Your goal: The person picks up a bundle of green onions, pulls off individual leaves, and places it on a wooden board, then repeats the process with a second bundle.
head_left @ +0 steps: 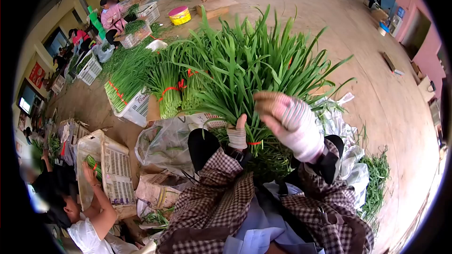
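My left hand [237,134], its palm wrapped in a light bandage, is closed around the lower stems of a bunch of garlic chives [256,66]. The long flat leaves fan up and away from me. A red band [254,143] circles the stems just below that hand. To the right of the bunch is my right hand [292,120], also wrapped in pale cloth. Its fingers are slightly blurred and reach toward the leaves, thumb apart from them; nothing shows in its grasp. Loose green trimmings [268,162] lie beneath, between my knees.
Tied chive bundles [169,91] stand ahead, some in a white crate [136,108]. Clear plastic [162,143] and a cardboard piece [157,190] lie at left. A co-worker [96,221] handles a bundle over a tilted crate [117,174]. Trimmings [376,178] and plastic sheeting [353,169] lie right.
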A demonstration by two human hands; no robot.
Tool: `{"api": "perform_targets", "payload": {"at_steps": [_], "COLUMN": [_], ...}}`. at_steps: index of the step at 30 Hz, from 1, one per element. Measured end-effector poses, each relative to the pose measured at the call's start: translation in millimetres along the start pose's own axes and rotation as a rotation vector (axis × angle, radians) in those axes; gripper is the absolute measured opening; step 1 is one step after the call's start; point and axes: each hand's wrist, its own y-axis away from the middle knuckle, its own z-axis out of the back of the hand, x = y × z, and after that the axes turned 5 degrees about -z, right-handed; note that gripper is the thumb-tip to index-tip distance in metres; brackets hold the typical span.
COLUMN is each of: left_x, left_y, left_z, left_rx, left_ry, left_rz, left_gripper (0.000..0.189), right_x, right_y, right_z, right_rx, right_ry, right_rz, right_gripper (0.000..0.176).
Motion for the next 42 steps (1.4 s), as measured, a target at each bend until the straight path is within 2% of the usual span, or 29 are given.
{"api": "perform_targets", "payload": {"at_steps": [2, 3, 5, 8, 9, 11, 14, 15, 17, 20, 22, 24, 26, 30, 32, 35, 37, 38, 39, 42], "left_x": [-18, -19, -4, -20, -4, 10, -3, 15, 67, -5, -11, -6, 4, 8, 18, 23, 17, 13, 13, 4], "left_y": [6, 8, 8, 11, 9, 5, 10, 9, 4, 14, 14, 14, 12, 14, 14, 12, 11, 12, 11, 10], "left_z": [-8, -9, -6, -9, 5, 12, 1, 6, 25, -5, -8, -5, 0, 2, 2, 6, 8, 9, 11, 4], "left_rx": [0.011, 0.013, 0.004, 0.051, 0.09, 0.086, 0.067, 0.075, -0.072, 0.022, 0.06, 0.096, 0.05, 0.084, 0.034, 0.048, 0.067, 0.087, 0.082, 0.062], "left_ry": [-0.053, -0.107, -0.038, 0.006, -0.05, -0.194, -0.093, -0.099, -0.095, -0.038, -0.024, -0.009, -0.079, -0.041, 0.027, -0.015, 0.006, 0.026, 0.025, 0.045], "left_rz": [-0.047, -0.095, -0.102, -0.083, 0.061, 0.025, -0.019, -0.019, 0.005, -0.001, -0.013, -0.027, 0.022, 0.054, 0.033, 0.021, 0.045, 0.075, 0.077, 0.083], "left_gripper": [0.034, 0.034, 0.035, 0.034, 0.042, 0.042, 0.041, 0.041, 0.037, 0.04, 0.04, 0.041, 0.044, 0.046, 0.035, 0.036, 0.04, 0.044, 0.044, 0.044], "right_x": [-24, -25, -49, -81, -82, -79, -81, -83, -80, -78, -76, -76, -73, -74, -79, -89, -88, -88, -85, -78], "right_y": [-22, -29, -35, -23, -21, -20, -22, -22, -22, -21, -20, -22, -25, -30, -30, -29, -24, -24, -23, -20], "right_z": [-20, -19, -18, -26, -23, -19, -19, -20, -22, -24, -26, -27, -26, -31, -34, -42, -41, -38, -36, -31], "right_rx": [-0.237, -0.223, -0.27, -0.29, -0.283, -0.259, -0.197, -0.191, -0.194, -0.18, -0.17, -0.193, -0.211, -0.209, -0.207, -0.215, -0.211, -0.145, -0.14, -0.081], "right_ry": [-0.222, -0.399, -0.347, -0.154, -0.129, -0.025, 0.101, 0.182, 0.263, 0.375, 0.406, 0.318, 0.218, 0.198, 0.125, -0.034, -0.372, -0.505, -0.506, -0.767], "right_rz": [-0.1, -0.366, -0.521, -0.471, -0.415, -0.343, -0.272, -0.246, -0.298, -0.348, -0.353, -0.389, -0.452, -0.502, -0.523, -0.541, -0.683, -0.7, -0.702, -0.821], "right_gripper": [0.016, 0.014, 0.013, 0.013, 0.014, 0.015, 0.014, 0.014, 0.014, 0.018, 0.021, 0.025, 0.028, 0.027, 0.026, 0.024, 0.025, 0.024, 0.024, 0.021]}}
